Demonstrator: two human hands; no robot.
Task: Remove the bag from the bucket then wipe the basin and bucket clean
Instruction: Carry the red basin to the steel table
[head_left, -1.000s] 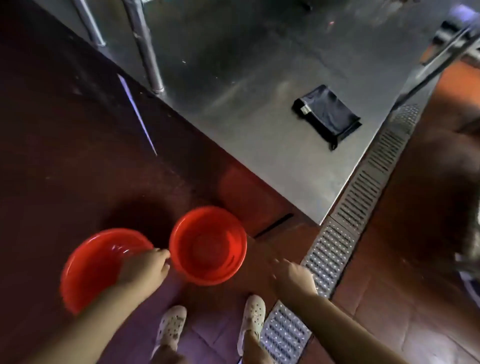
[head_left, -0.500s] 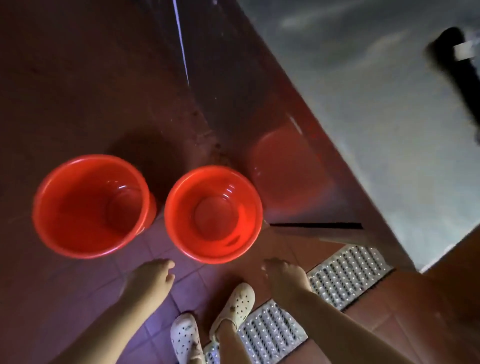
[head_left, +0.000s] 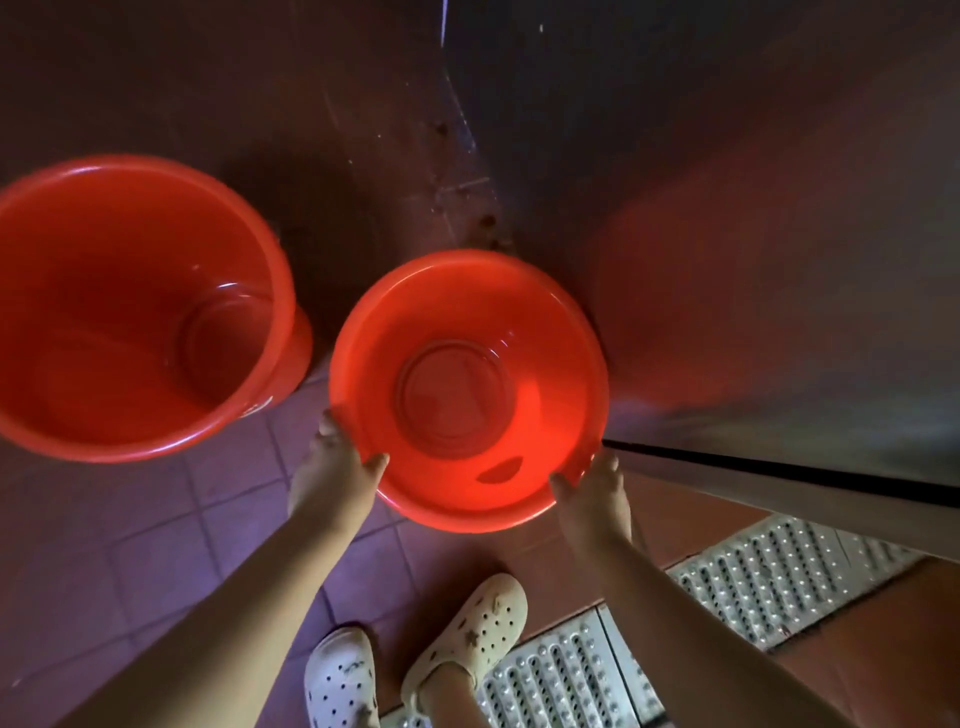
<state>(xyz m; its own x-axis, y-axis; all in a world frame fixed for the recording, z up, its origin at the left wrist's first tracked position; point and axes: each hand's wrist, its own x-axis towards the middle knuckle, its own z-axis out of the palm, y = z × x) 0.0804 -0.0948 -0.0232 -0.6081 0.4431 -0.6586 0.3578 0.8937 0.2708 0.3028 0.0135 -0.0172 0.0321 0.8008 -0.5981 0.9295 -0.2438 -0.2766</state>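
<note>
A red plastic basin (head_left: 550, 332) is in the centre of the view, over the tiled floor. My left hand (head_left: 332, 467) grips its near left rim, thumb over the edge. My right hand (head_left: 592, 493) grips its near right rim the same way. A small dark mark lies inside the basin near the front wall. To the left stands a deeper red bucket (head_left: 104, 322) on the floor, with nothing visible inside. No bag or cloth is in view.
A steel cabinet side (head_left: 753, 208) rises right behind the basin, reflecting its red. A perforated metal drain grate (head_left: 753, 582) runs along the floor at the lower right. My feet in pale clogs (head_left: 467, 634) stand on the red floor tiles just below the basin.
Both hands have reached forward from open air and taken the basin by its near rim. The view has dropped closer to the floor, and the table top with the dark cloth has left the view.
</note>
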